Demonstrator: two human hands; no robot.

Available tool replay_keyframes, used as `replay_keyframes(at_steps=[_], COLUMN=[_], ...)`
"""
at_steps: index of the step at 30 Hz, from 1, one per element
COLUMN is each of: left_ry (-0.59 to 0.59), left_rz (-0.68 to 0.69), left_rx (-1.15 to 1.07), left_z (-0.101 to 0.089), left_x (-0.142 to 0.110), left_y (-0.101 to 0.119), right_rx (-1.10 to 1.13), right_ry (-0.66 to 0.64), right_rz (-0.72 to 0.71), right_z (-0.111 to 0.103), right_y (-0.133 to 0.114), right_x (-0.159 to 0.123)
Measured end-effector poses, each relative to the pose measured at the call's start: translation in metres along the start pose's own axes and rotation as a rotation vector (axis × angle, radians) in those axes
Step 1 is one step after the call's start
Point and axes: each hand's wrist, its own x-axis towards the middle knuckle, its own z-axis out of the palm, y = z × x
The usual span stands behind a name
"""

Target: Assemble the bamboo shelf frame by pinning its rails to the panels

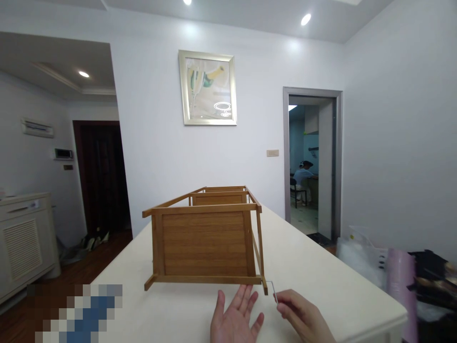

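Observation:
A brown wooden shelf rack (207,243) lies on its side on the white table, its slatted end panel facing me. My left hand (235,314) is palm up with fingers spread, the fingertips at the underside of the rack's lower rail near the right corner. In my right hand (303,314), a thin L-shaped hex key (274,292) is pinched between thumb and fingers. The short end of the key reaches the lower right corner post of the rack. Whether it sits in a screw head is too small to tell.
The white table (307,267) stretches toward the wall, its right corner close by. Purple rolled material (402,286) and clear plastic wrap (359,257) stand right of it. A white cabinet (26,238) is at left. A person (303,178) sits beyond the doorway.

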Motion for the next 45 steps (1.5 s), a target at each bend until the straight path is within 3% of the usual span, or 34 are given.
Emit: replay_keyframes(at_steps=[4,8,13,17,20,27,33,36,41,45], left_ry=[0.012,-0.024,-0.059,-0.050,-0.106,-0.302,-0.393,-0.435,-0.500,-0.474], left_rz=[-0.015,-0.061,-0.092,-0.106,-0.121,-0.140,-0.149,-0.156,-0.159,-0.159], left_rx=[-0.025,-0.047,-0.030,-0.035,-0.008,0.046,0.074,0.098,0.122,0.110], left_z=[-0.002,-0.019,-0.031,-0.034,-0.040,-0.057,-0.057,-0.056,-0.054,-0.052], left_x=[-0.001,0.005,0.011,0.013,0.017,0.023,0.023,0.024,0.024,0.023], left_y=[0.002,0.008,0.012,0.013,0.015,0.017,0.018,0.019,0.020,0.020], right_rx=[0.062,0.082,0.204,0.349,0.379,0.279,-0.095,-0.219,-0.108,-0.002], right_ry=[0.088,0.104,0.152,0.137,0.106,0.089,0.065,0.087,0.086,0.165], right_rz=[-0.029,-0.083,0.057,0.238,0.324,0.394,0.229,0.239,0.213,0.218], right_z=[0.004,0.008,0.012,0.018,0.024,0.031,0.027,0.027,0.028,0.031], right_y=[-0.006,-0.021,-0.032,-0.021,-0.008,0.020,0.006,0.001,0.012,0.014], right_x=[0.002,0.015,0.044,0.066,0.072,0.047,0.016,0.008,0.001,-0.002])
